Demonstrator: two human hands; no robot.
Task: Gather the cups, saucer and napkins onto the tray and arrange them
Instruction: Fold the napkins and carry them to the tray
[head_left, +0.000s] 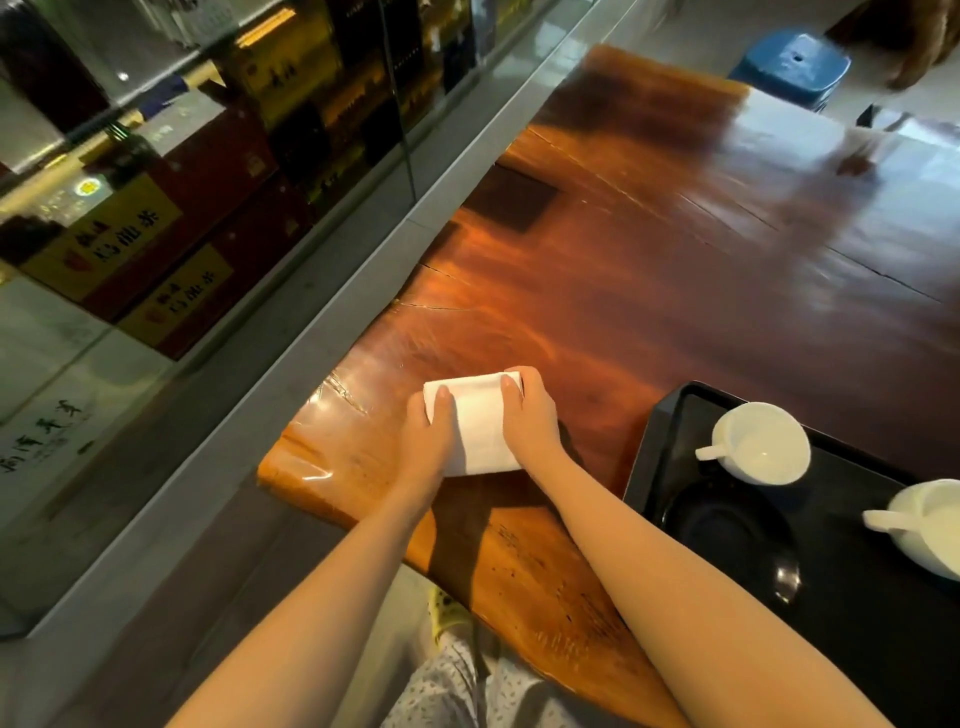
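Observation:
A white stack of napkins (478, 423) lies on the glossy wooden table near its left edge. My left hand (428, 434) presses on its left side and my right hand (530, 415) grips its right side, fingers curled over the far corner. To the right sits a black tray (654, 447). On it stand a white cup (758, 441) with its handle pointing left and a second white cup (930, 527), cut off by the frame edge. A black saucer (727, 525) lies on the tray in front of the first cup.
The wooden table (701, 249) stretches far ahead. A glass display case (156, 208) with boxed goods runs along the left. A blue plastic stool (795, 65) stands beyond the table's far end. My knees and a yellow shoe (447, 613) show below the table edge.

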